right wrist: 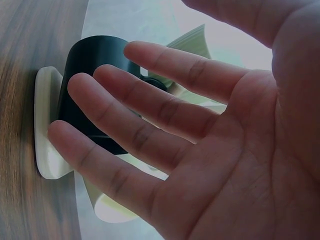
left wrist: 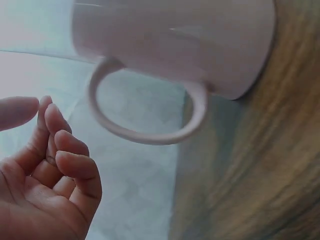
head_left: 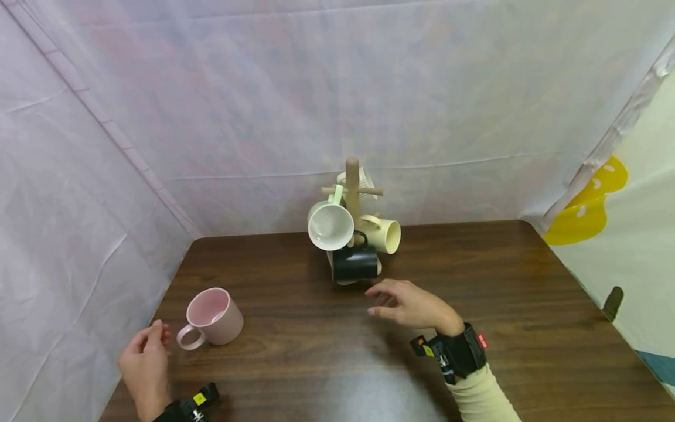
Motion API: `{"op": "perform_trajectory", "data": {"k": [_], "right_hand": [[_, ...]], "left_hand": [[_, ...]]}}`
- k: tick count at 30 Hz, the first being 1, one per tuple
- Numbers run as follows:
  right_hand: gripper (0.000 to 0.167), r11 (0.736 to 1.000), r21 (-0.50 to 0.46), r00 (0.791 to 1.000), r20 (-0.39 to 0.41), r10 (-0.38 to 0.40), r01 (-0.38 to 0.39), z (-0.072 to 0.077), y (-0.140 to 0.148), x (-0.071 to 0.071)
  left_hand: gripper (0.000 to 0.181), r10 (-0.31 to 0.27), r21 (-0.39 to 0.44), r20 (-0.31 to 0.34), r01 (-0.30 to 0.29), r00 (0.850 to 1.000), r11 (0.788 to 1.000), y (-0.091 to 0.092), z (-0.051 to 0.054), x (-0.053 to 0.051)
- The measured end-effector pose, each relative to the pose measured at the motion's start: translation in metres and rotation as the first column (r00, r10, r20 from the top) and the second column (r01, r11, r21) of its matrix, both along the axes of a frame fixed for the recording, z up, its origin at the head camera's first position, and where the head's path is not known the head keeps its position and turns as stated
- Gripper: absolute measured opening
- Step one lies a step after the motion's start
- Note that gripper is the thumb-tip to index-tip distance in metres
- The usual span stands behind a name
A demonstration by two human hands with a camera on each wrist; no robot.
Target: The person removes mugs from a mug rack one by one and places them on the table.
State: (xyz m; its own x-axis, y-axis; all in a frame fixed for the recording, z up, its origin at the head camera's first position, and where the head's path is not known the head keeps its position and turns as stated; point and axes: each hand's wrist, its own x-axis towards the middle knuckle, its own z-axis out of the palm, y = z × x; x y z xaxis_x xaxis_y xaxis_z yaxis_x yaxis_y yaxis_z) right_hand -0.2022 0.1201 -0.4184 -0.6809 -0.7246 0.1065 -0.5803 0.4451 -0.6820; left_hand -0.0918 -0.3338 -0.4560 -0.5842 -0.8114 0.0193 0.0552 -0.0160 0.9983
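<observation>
Pink mug (head_left: 224, 325) upright on the wood-grain table (head_left: 295, 357), just right of my left hand (head_left: 145, 366); glossy, rounded loop handle toward me. Left fingers loosely curled, holding nothing. Right hand (head_left: 416, 305) empty, fingers spread, near the black mug (head_left: 355, 265). Beyond it, wooden rack (head_left: 352, 167), smooth round pegs, bearing four mugs, one ribbed. Reads as four up, pink one left off.
</observation>
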Motion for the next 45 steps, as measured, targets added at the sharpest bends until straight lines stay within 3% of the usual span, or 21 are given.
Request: {"op": "perform_trajectory", "data": {"k": [4,8,12,16,21,25,36,39,45], "right_hand": [[0.036,1.000,-0.003,1.000,-0.003,-0.002,0.002,0.000,0.001,0.000],[0.036,1.000,-0.004,1.000,-0.002,-0.008,0.008,0.001,0.002,0.000],[0.036,1.000,-0.010,1.000,-0.009,-0.013,0.013,0.001,0.002,0.000],[0.035,1.000,-0.016,1.000,-0.010,-0.020,0.020,0.001,0.003,0.000],[0.035,1.000,-0.020,1.000,-0.015,-0.024,0.023,0.000,0.004,-0.001],[0.034,0.999,-0.022,0.999,-0.021,-0.026,0.026,0.001,0.004,-0.001],[0.036,0.999,-0.034,0.999,-0.030,-0.041,0.040,0.003,0.004,-0.001],[0.037,0.998,-0.045,0.998,-0.034,-0.053,0.051,0.003,0.004,-0.001],[0.036,0.993,-0.081,0.995,-0.052,-0.086,0.081,0.003,0.004,-0.002]], "left_hand": [[0.021,-0.024,0.015,0.005,0.024,1.000,1.000,0.003,0.010,0.001],[0.015,-0.104,0.012,0.004,0.104,0.995,0.995,0.009,0.019,0.000],[0.013,-0.204,-0.017,-0.005,0.204,0.979,0.979,0.015,0.026,0.000],[0.012,-0.318,-0.040,-0.022,0.317,0.948,0.947,0.019,0.027,0.000],[0.014,-0.445,-0.068,-0.072,0.441,0.893,0.895,0.020,0.024,0.001],[0.015,-0.487,-0.085,-0.089,0.481,0.869,0.873,0.020,0.022,-0.001],[0.012,-0.530,-0.134,-0.010,0.524,0.848,0.841,0.026,0.025,-0.006],[0.014,-0.543,-0.141,-0.014,0.536,0.840,0.833,0.028,0.027,-0.007],[0.015,-0.613,-0.146,-0.046,0.601,0.789,0.785,0.035,0.027,-0.012]]}}
